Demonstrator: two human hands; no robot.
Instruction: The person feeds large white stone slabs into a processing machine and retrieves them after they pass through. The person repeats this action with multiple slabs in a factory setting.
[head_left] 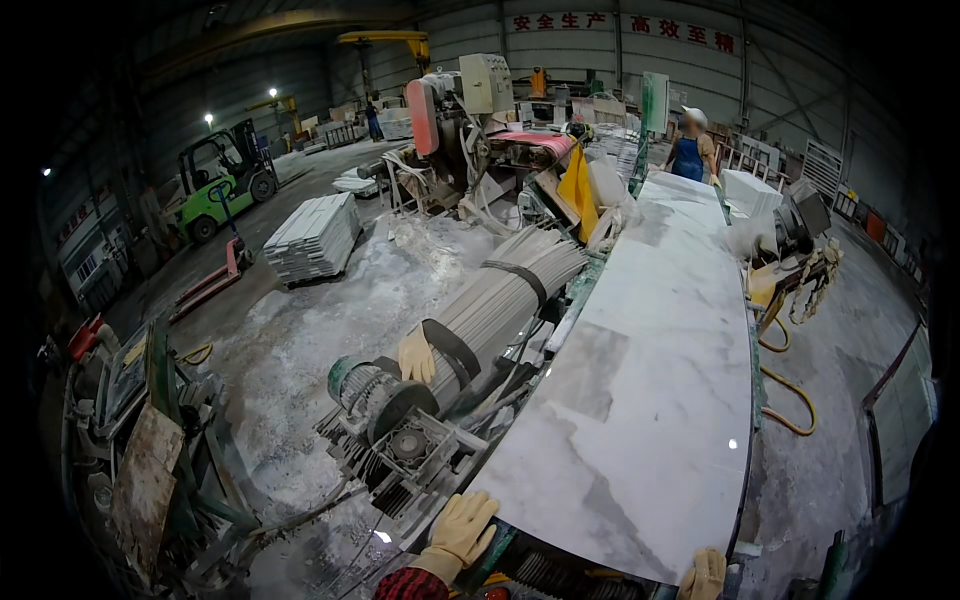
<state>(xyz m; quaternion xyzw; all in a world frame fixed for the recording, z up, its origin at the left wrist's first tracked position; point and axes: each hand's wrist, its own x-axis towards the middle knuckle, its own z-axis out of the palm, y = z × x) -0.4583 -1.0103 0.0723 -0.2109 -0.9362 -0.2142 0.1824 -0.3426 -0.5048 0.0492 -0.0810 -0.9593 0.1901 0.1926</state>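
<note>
A long white stone slab [640, 400] with grey veins and grey patches runs away from me on a green-edged machine bed. My left hand [462, 530], in a cream glove with a red-and-black cuff behind it, rests at the slab's near left corner with its fingers stretched out. At the near right corner, my right hand [703, 575] wears a matching glove, its fingers bent over the slab's edge; the lower frame edge cuts off its wrist. Left of the slab, an empty cream glove [416, 354] hangs beside a dusty green electric motor [375, 398].
A person [690, 155] in a white cap and blue apron stands by the slab's far end. Strapped grey strips [500, 295] lie along its left side. A yellow hose [795, 405] loops on the right. Stacked slabs [313, 237], a pallet jack [212, 280] and a green forklift [222, 180] stand left.
</note>
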